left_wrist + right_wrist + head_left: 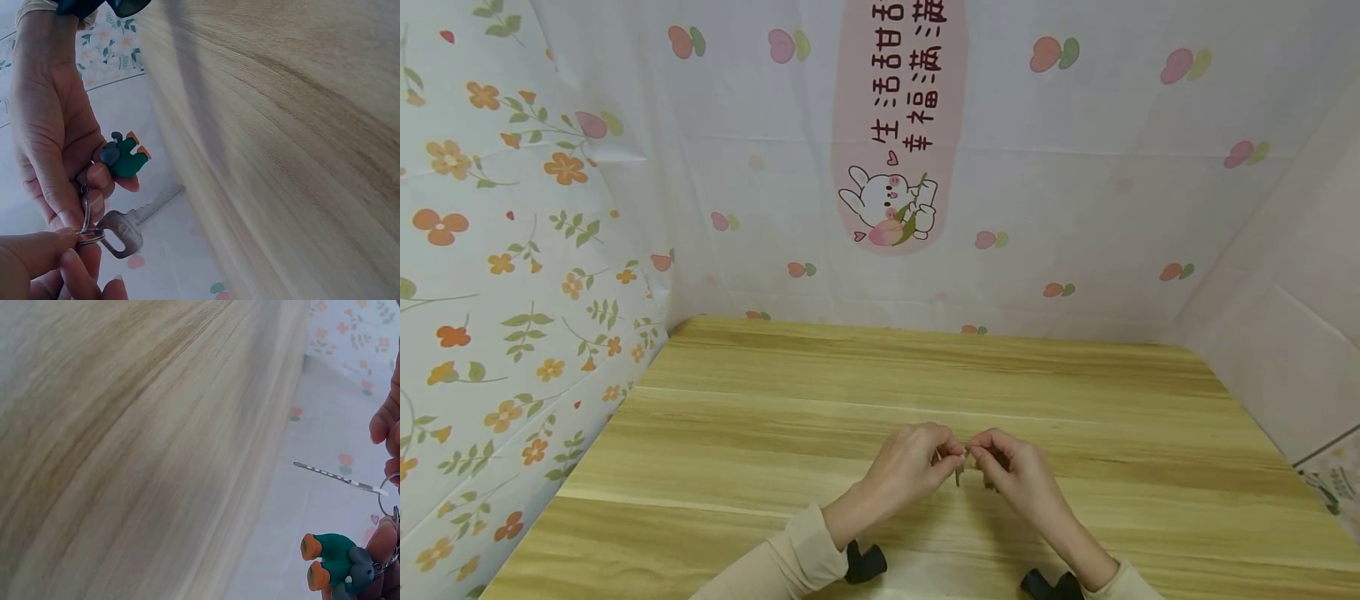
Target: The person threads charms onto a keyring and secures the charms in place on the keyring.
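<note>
Out over the table, both hands hold one keychain between them. My left hand (910,460) pinches the metal split ring (92,237), and a silver key (125,232) hangs from it. Beside it, my right hand (1021,477) grips the chain end at the ring. Against its fingers dangles a small figurine (127,156) with a green body, grey head and orange feet. In the right wrist view the key (337,479) appears edge-on, above the figurine (337,561). The fingertips partly cover the ring.
The wood-grain table (775,392) extends beneath both hands. A white cloth (1075,208) with printed hearts and a rabbit hangs behind it, and a flowered cloth (512,292) hangs at the left. Black wrist mounts (867,564) show by the cuffs.
</note>
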`<state>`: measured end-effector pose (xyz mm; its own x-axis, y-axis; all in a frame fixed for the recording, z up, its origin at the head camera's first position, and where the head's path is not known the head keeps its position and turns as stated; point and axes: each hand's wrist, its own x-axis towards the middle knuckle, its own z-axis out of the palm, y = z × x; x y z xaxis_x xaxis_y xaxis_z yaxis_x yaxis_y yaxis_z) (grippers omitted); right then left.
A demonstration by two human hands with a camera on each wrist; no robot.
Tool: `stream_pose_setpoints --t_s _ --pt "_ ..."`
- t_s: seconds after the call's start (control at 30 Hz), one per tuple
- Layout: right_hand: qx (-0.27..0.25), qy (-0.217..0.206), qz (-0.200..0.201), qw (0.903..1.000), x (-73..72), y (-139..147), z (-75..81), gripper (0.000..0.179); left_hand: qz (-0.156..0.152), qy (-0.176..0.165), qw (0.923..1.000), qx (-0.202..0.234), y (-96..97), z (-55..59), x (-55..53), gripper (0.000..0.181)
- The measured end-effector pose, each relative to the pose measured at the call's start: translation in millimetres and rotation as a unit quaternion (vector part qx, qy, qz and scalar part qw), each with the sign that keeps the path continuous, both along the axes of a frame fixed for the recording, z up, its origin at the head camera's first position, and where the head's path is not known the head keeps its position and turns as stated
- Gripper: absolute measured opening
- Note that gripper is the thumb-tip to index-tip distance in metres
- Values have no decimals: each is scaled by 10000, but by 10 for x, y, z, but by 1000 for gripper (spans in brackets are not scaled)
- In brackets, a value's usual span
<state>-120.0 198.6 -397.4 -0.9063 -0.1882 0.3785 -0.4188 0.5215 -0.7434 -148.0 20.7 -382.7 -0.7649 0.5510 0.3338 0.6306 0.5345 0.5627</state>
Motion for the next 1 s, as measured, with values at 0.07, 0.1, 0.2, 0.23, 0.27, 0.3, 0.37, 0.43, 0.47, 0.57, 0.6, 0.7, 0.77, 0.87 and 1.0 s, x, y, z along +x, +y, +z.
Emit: stream_pose_setpoints --t_s 0.07,0.1,0.2,0.23,0.27,0.3,0.37,0.43,0.47,0.57,0.6,0.7,0.77,0.87,1.0 --pt "-9 -90 -59 9999 3 6 -3 10 9 9 10000 29 0 -3 1 4" --pt "18 -70 -69 10000 3 6 -4 10 -2 6 10000 30 0 -4 3 4" --pt "195 186 -41 9996 6 0 -3 12 -57 -30 10000 -14 0 0 7 4" --pt "279 319 -31 9991 7 -5 -3 13 -80 -56 9999 -33 0 1 8 5" --pt "352 444 -20 9984 8 -10 -3 14 -96 -73 9999 -57 0 2 10 5" --pt "408 560 -3 9976 10 -15 -3 14 -106 -90 9999 -79 1 4 12 5" --pt "471 695 1 9965 13 -25 -2 15 -106 -124 9998 -107 1 6 14 5" --pt "473 721 -11 9963 16 -32 2 15 -79 -96 9999 -116 2 7 17 5" --pt "445 695 -14 9966 17 -33 4 14 -55 -71 9999 -108 1 7 18 5" --pt "297 525 -52 9982 17 -30 8 13 24 33 10000 -41 1 4 22 6" --pt "248 463 -72 9986 16 -26 6 12 40 74 10000 -1 1 1 23 6" --pt "111 309 -119 9994 10 -15 -2 12 70 161 9998 96 1 -6 22 6" --pt "120 300 -143 9994 8 -10 -8 13 50 158 9998 128 0 -10 21 6" --pt "229 435 -142 9987 13 -13 -7 14 27 124 9999 91 -1 -13 19 6" --pt "391 732 -81 9965 16 -30 -3 17 -12 113 9999 37 -5 -14 15 6"
